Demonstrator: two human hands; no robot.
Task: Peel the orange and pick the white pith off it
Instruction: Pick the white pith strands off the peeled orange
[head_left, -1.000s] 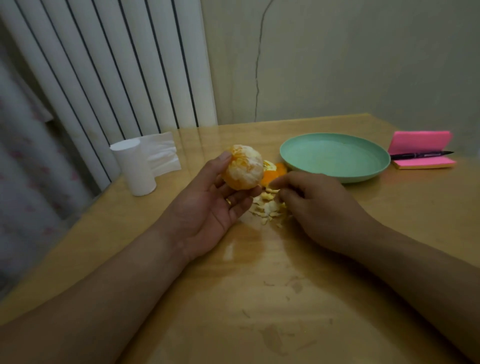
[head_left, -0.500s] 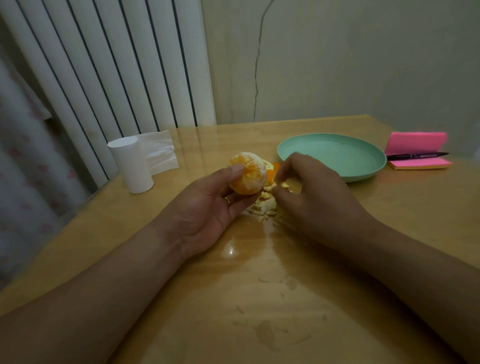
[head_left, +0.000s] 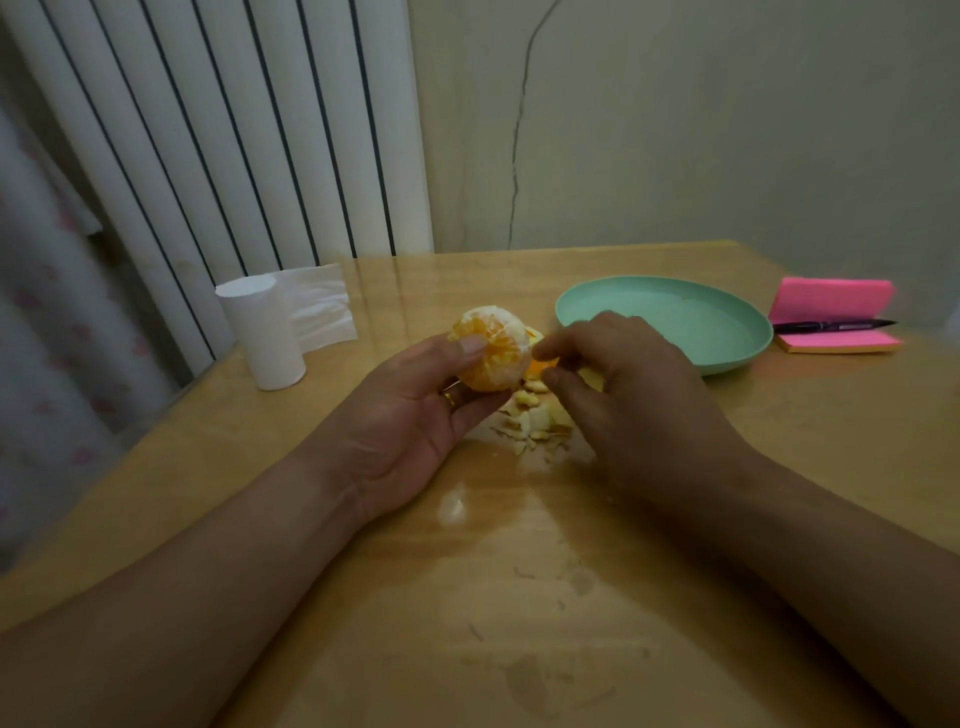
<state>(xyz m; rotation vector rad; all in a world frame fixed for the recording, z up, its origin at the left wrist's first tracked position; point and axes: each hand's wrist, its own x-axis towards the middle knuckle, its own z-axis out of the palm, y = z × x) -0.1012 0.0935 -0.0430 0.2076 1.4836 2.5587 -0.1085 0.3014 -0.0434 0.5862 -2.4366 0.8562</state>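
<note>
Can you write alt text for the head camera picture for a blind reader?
The left hand holds a peeled orange over a wooden table while the right hand reaches for it. Peel scraps lie underneath; a green plate sits behind.

No readable text anywhere; marking on pen (head_left: 831, 326) barrel too small to read.

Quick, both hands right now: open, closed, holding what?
Left hand: holds the orange.
Right hand: fingertips at the orange; grip cannot be told.
</note>
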